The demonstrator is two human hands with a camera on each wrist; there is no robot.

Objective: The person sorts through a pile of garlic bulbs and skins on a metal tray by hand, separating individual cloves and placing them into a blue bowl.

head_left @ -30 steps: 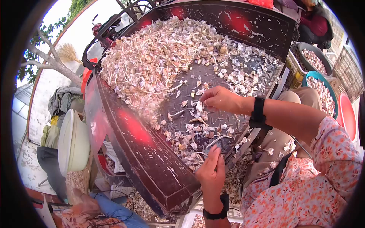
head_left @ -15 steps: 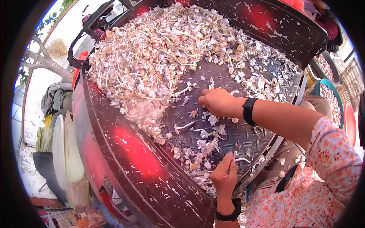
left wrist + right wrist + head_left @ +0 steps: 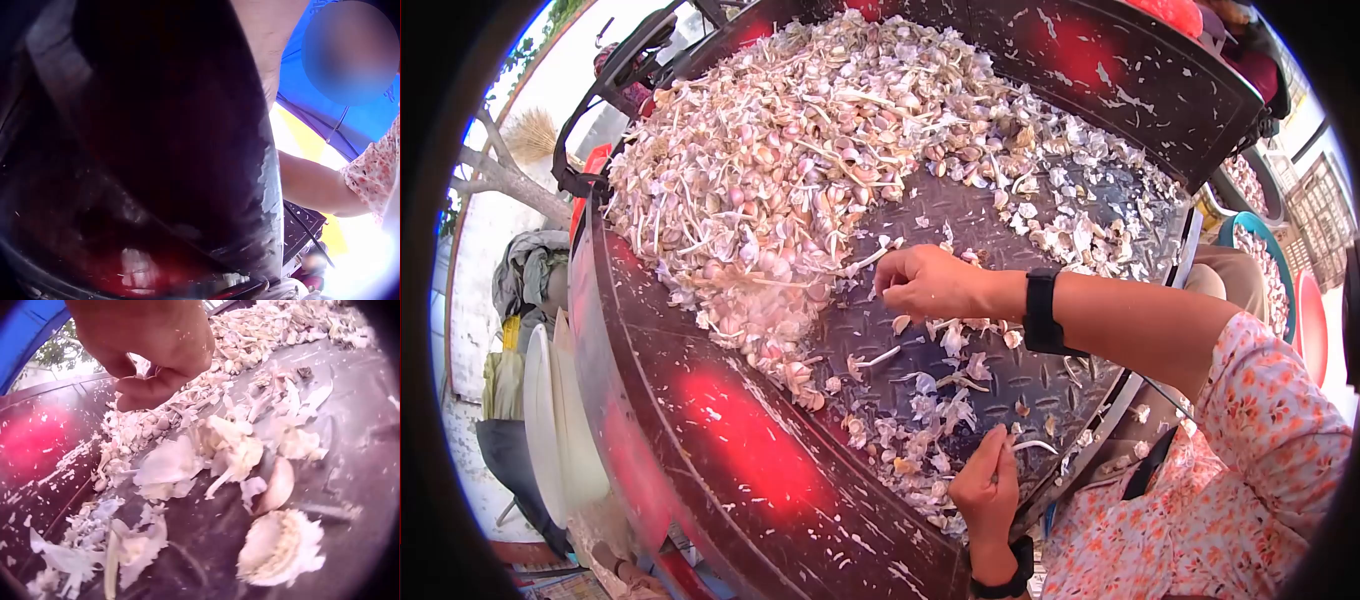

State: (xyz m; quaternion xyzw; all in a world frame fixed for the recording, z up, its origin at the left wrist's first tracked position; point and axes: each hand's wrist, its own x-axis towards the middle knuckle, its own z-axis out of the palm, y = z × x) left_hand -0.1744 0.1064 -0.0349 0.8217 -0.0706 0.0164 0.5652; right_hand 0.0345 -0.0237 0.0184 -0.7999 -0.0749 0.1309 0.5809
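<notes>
My right hand [image 3: 925,283] hangs over the ribbed metal bed [image 3: 990,240], close to the lower edge of a big heap of garlic [image 3: 770,180]. Its fingers are curled, with the thumb near the index finger in the right wrist view; no held thing shows clearly. Under it lie papery garlic skins [image 3: 169,465], a clove [image 3: 278,484] and a torn garlic base [image 3: 281,547]. At the near edge of the bed is my left hand [image 3: 988,490], thumb and fingers close together and pointing up, beside a pale stem [image 3: 1035,445]. Whether it holds anything, I cannot tell.
Scratched dark side walls [image 3: 770,450] enclose the bed. Basins of garlic, one with a teal rim [image 3: 1280,265], stand at the right beside a red basin [image 3: 1310,325]. A pale tub [image 3: 550,430] leans outside at the left. A straw broom [image 3: 532,135] is beyond.
My right hand has moved left across the bed, toward the garlic heap. The left hand stays near the bed's edge. The head view has shifted, bringing the bed closer.
</notes>
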